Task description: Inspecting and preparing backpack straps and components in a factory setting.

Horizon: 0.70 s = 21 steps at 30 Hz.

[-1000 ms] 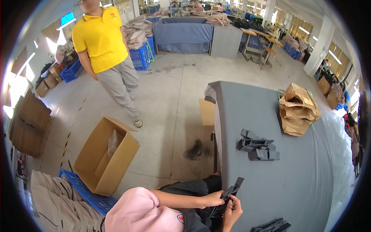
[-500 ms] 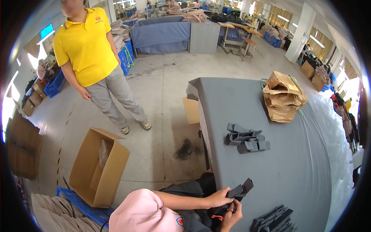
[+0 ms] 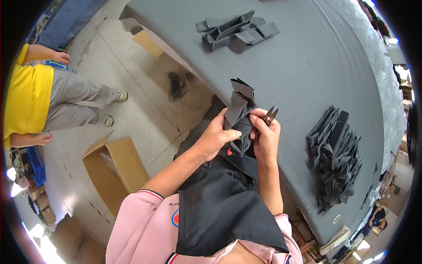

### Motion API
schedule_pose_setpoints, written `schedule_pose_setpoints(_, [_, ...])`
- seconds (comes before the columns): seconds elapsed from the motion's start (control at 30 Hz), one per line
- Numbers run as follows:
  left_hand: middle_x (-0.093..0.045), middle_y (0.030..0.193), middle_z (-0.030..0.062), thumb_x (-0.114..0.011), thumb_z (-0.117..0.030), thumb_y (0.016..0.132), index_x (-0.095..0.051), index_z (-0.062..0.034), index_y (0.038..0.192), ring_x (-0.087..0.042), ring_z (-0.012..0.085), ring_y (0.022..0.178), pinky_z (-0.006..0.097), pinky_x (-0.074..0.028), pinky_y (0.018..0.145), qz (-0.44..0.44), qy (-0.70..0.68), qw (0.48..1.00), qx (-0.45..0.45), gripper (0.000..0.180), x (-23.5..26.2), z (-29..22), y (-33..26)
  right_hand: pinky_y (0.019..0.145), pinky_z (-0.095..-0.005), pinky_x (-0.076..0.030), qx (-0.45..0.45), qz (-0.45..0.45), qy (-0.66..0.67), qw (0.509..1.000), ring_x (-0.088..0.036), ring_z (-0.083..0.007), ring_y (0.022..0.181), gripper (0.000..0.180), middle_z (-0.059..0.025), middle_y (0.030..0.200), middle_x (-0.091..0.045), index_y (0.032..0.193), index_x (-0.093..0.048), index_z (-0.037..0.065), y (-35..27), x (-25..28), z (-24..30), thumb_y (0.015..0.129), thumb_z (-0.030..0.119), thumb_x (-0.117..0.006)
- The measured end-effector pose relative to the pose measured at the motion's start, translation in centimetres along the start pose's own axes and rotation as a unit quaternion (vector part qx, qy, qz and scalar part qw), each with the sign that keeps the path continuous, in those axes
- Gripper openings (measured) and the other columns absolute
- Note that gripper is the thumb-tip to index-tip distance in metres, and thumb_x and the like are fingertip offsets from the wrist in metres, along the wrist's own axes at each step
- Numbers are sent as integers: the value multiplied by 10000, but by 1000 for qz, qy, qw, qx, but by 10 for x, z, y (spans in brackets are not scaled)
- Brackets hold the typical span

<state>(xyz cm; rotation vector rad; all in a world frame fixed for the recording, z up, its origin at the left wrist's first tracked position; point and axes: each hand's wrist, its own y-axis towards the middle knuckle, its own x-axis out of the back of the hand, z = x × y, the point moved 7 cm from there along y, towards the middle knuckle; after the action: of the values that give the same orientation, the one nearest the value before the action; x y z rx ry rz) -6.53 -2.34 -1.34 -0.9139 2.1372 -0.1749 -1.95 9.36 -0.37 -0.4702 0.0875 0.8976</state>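
Note:
In front of my dark apron [image 3: 220,211], just off the table's near edge, I hold a folded dark grey fabric piece [image 3: 237,108]. My left hand [image 3: 215,137] grips it from the left, the thumb lying across its lower part. My right hand [image 3: 267,138] pinches its right side between thumb and finger. That same hand holds a small pair of black thread snips [image 3: 271,115], their blades pointing up and away from the fabric. Farther up the table lies a small group of similar grey fabric pieces [image 3: 237,33]. A bigger heap of them [image 3: 334,158] lies to the right.
The grey-covered table [image 3: 299,83] runs along my front and right. An open cardboard box [image 3: 127,163] stands on the floor to the left. Beyond it is a person in a yellow shirt [image 3: 28,99]. Dark lint [image 3: 177,86] lies on the floor near the table.
My view has swung down and toward the table, so both hands now sit mid-picture. The fabric piece stays in my hands, and the snips' blades now show above my right hand.

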Motion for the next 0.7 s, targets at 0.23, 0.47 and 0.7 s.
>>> schedule_pose_setpoints(0.23, [-553,1037,38,-538,55,719,-466,-17,1162,-525,96,924,245,-426,849,-68,13,997,-28,454,5,4,-1,493,-190,-378,-60,41,-69,995,-475,-42,558,178,30,692,-543,1029,-625,8,-11,-4,-8,867,65,-579])
schedule_pose_setpoints(0.47, [-515,954,15,-541,50,708,-458,-3,1137,-481,63,813,209,-421,730,-121,66,986,-98,440,9,-4,2,575,-265,-467,212,-24,-404,890,-559,-154,694,296,-73,926,-538,1075,-579,55,-49,-1,40,788,34,-650])
schedule_pose_setpoints(0.7, [-517,995,51,-547,21,696,-438,6,1169,-490,108,883,246,-418,808,-139,143,972,-121,487,9,-6,5,528,-299,-448,282,-34,-519,806,-542,-205,593,300,-64,784,-506,977,-620,76,-58,-7,47,694,37,-712])
